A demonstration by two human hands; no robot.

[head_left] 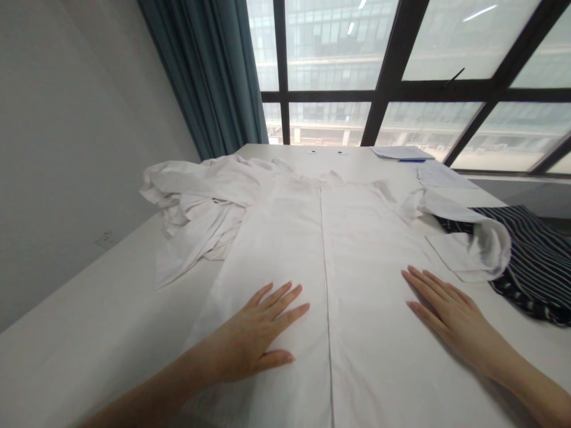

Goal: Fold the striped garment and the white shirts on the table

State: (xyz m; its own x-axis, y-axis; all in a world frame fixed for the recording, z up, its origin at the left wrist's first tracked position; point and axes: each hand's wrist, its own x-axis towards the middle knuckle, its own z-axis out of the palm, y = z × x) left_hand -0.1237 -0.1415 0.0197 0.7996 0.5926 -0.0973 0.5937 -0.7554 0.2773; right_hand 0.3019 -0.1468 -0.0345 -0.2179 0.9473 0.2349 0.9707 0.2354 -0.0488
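Observation:
A white lab coat or long shirt (294, 249) lies front side up on the table, its front opening running down the middle. My left hand (256, 333) rests on the left front panel with fingers spread, holding nothing. On the right panel my right hand (448, 312) lies flat, its fingers stretched toward the middle. The right sleeve (482, 244) bends outward over a black striped cloth (535, 255). On the left, the other sleeve is hard to tell from a crumpled heap of white fabric (200, 208). The garment's lower end runs out of view.
The white table (111, 309) reaches to the window, with a wall (89, 119) along its left. Papers (441, 175) and a blue pen (411, 160) lie at the far right. A blue curtain (209, 71) hangs behind the far left corner.

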